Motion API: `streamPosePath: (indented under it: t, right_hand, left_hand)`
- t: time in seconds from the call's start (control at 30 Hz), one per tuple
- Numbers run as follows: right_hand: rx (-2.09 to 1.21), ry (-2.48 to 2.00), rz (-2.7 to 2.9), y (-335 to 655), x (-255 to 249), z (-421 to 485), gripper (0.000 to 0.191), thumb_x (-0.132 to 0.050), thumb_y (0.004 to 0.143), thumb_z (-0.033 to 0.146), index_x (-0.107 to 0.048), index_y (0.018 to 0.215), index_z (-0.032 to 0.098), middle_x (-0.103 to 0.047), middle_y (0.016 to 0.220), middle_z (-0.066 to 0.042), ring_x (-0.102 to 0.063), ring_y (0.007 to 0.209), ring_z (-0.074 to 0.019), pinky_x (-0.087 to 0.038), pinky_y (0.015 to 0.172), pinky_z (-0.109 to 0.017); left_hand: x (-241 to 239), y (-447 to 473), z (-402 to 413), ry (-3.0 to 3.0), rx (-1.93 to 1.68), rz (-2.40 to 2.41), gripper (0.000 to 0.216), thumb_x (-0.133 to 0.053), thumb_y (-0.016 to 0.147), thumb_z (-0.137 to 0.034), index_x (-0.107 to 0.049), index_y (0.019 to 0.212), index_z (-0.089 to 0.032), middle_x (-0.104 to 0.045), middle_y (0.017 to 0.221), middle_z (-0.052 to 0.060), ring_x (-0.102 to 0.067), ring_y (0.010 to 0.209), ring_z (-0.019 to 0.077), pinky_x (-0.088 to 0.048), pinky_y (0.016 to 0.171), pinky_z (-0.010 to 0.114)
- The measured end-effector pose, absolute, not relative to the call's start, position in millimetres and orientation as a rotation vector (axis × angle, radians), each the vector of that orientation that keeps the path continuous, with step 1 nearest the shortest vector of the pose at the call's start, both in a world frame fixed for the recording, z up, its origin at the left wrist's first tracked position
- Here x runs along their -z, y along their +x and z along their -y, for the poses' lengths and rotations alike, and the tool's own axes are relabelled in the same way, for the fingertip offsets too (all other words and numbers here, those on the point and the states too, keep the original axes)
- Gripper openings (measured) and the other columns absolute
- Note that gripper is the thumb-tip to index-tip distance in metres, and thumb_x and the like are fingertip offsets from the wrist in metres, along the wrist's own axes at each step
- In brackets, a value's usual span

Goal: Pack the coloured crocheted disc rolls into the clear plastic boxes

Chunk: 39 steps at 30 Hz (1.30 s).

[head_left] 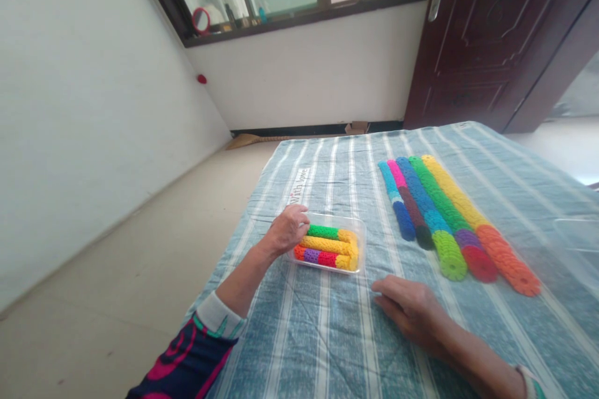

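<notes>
In the clear box, colourful pieces.

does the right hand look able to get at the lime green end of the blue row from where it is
Probably yes: the right hand is close by, and only striped cloth shows between it and the lime green end. Nothing visible blocks the way.
</notes>
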State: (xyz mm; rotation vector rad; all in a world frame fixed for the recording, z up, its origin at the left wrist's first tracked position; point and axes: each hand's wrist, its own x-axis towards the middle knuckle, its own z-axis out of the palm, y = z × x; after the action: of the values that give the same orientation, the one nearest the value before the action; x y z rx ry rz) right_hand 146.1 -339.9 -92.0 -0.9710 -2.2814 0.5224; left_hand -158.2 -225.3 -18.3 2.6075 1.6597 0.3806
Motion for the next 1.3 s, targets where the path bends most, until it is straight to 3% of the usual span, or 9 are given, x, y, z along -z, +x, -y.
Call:
streamPosePath:
  t: [0.5, 1.3]
  right_hand:
    - [-0.534, -0.993, 2.301, 146.0, 89.8, 340.2, 0.016, -0.043, 0.097, 0.023, -0.059, 0.094, 0.021, -0.063, 0.076, -0.001, -0.060, 0.068, -0.0155, -0.042, 0.061, -0.026]
    - [-0.522, -0.984, 2.309, 146.2, 89.9, 338.5, 0.017, -0.042, 0.097, 0.022, -0.059, 0.093, 0.021, -0.063, 0.077, -0.002, -0.059, 0.068, -0.0161, -0.041, 0.061, -0.026]
  left_hand:
    - [21.9, -163.6, 218.5, 2.615, -0.354, -1.587, 0.025, -0.058, 0.075, -0.010, -0.078, 0.081, -0.024, -0.071, 0.116, 0.007, -0.062, 0.116, 0.0255, -0.048, 0.105, 0.043]
    - [16.9, -158.5, 222.3, 2.543, -0.287, -1.619, 0.023, -0.061, 0.074, -0.014, -0.078, 0.087, -0.022, -0.068, 0.123, 0.009, -0.060, 0.119, 0.0279, -0.045, 0.107, 0.041]
